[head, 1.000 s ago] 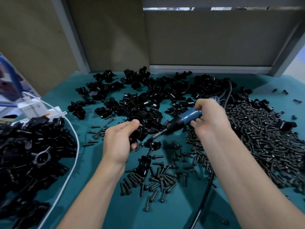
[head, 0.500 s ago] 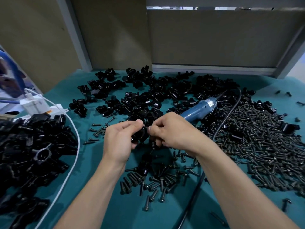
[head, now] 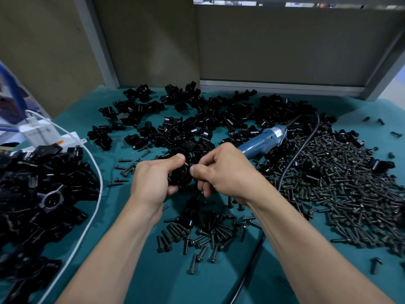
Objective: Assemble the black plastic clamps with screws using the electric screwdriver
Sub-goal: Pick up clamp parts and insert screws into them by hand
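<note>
My left hand (head: 153, 181) grips a black plastic clamp (head: 180, 175) above the teal table, thumb on top. My right hand (head: 223, 172) pinches at the clamp's right side with thumb and forefinger; what it pinches is too small to tell. The blue electric screwdriver (head: 263, 140) lies on the table just behind my right hand, its black cable (head: 293, 159) running past my right forearm. Loose black clamp halves (head: 192, 128) are heaped behind my hands. Black screws lie in a small scatter (head: 203, 233) below my hands and in a big pile (head: 341, 189) to the right.
A heap of assembled black clamps (head: 39, 194) fills the left side, with a white cable (head: 96, 185) curving along it from a white adapter (head: 39, 132). Brown panels and a grey frame (head: 285, 86) close off the back of the teal table (head: 171, 281).
One second ago my right hand held the screwdriver at the clamp. It has laid the tool down behind it and come to the clamp, where it now pinches. My left hand stayed.
</note>
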### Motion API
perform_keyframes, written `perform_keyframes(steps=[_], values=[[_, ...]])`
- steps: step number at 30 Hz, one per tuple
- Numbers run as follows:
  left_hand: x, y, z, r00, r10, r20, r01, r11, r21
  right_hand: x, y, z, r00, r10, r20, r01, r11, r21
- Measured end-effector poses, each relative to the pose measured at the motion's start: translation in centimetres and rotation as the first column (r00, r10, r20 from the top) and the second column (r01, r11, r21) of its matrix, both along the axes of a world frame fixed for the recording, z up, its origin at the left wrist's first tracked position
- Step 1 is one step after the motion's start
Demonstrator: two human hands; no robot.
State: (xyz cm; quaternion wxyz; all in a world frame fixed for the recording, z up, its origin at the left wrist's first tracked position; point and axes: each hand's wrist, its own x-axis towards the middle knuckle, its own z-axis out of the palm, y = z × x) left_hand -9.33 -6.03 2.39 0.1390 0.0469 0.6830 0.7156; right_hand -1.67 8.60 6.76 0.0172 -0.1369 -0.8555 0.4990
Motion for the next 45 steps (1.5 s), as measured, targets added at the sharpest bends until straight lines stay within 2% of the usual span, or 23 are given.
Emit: perform_keyframes(steps=[4, 6, 8, 9, 11, 12, 14, 20, 23, 25, 28, 32, 35, 36, 39, 42, 43, 45], values=[[0.1, 0.0, 0.4, 1.000, -0.003, 0.005, 0.003, 1.000, 0.025, -0.2, -0.1, -0.3, 1.000, 0.011, 0.012, -0.011, 1.000, -0.022], [0.1, 0.0, 0.2, 0.999, 0.020, -0.044, -0.019, 1.000, 0.021, -0.4, 0.2, -0.3, 1.000, 0.002, 0.031, 0.000, 0.999, -0.043], [0.3, 0.1, 0.0, 0.995, 0.053, -0.087, -0.052, 0.999, 0.006, -0.4, 1.8, -0.3, 0.984, -0.179, 0.009, 0.180, 0.980, -0.091], [0.4, 0.1, -0.1, 0.993, 0.053, -0.108, -0.054, 0.998, -0.011, -0.1, 3.1, -0.5, 0.939, -0.344, -0.005, 0.341, 0.933, -0.118], [0.6, 0.0, 0.0, 0.989, 0.042, -0.141, -0.050, 0.997, -0.054, 0.6, 6.0, -0.9, 0.779, -0.627, -0.011, 0.618, 0.771, -0.151], [0.7, 0.0, 0.0, 0.988, 0.039, -0.152, -0.050, 0.996, -0.071, 0.9, 7.2, -1.2, 0.716, -0.698, 0.003, 0.689, 0.705, -0.168], [0.7, 0.0, 0.1, 0.985, 0.034, -0.172, -0.051, 0.994, -0.095, 1.0, 8.4, -1.6, 0.658, -0.753, 0.035, 0.741, 0.638, -0.207], [1.5, 0.2, 0.4, 0.984, 0.005, -0.177, -0.018, 0.997, -0.073, -2.2, 9.2, -1.6, 0.653, -0.742, 0.152, 0.749, 0.662, 0.017], [1.6, 0.2, 0.6, 0.987, -0.001, -0.159, -0.009, 0.998, -0.067, -3.9, 9.6, -1.0, 0.646, -0.718, 0.261, 0.730, 0.680, 0.065], [1.6, 0.1, 0.7, 0.989, -0.002, -0.146, -0.008, 0.998, -0.067, -4.9, 9.9, -0.4, 0.671, -0.674, 0.309, 0.699, 0.714, 0.039], [1.6, -0.1, 0.8, 0.989, -0.006, -0.150, -0.005, 0.997, -0.072, -5.3, 9.9, 0.0, 0.671, -0.669, 0.320, 0.719, 0.693, -0.060], [1.8, -0.3, 1.1, 0.985, -0.014, -0.173, 0.001, 0.997, -0.076, -4.8, 10.0, 0.4, 0.616, -0.720, 0.319, 0.787, 0.579, -0.212], [1.9, -0.2, 1.3, 0.983, -0.015, -0.181, 0.001, 0.997, -0.077, -3.9, 9.7, 1.1, 0.646, -0.684, 0.338, 0.762, 0.555, -0.333], [1.9, -0.1, 1.2, 0.983, -0.015, -0.183, 0.001, 0.997, -0.076, -3.2, 9.4, 1.3, 0.647, -0.683, 0.340, 0.755, 0.508, -0.415], [1.9, -0.1, 1.1, 0.982, -0.007, -0.188, -0.007, 0.997, -0.075, -1.6, 8.8, 1.2, 0.567, -0.773, 0.283, 0.672, 0.236, -0.702], [1.6, 0.0, 0.8, 0.979, -0.005, -0.205, -0.011, 0.997, -0.079, -1.0, 8.4, 1.2, 0.487, -0.857, 0.167, 0.542, 0.147, -0.827], [1.5, 0.1, 0.7, 0.977, -0.005, -0.212, -0.013, 0.996, -0.085, -0.8, 8.2, 1.2, 0.492, -0.855, 0.161, 0.500, 0.127, -0.857], [1.6, 0.3, 0.6, 0.975, -0.009, -0.222, -0.013, 0.995, -0.099, -0.8, 7.8, 1.0, 0.566, -0.810, 0.153, 0.383, 0.094, -0.919]])
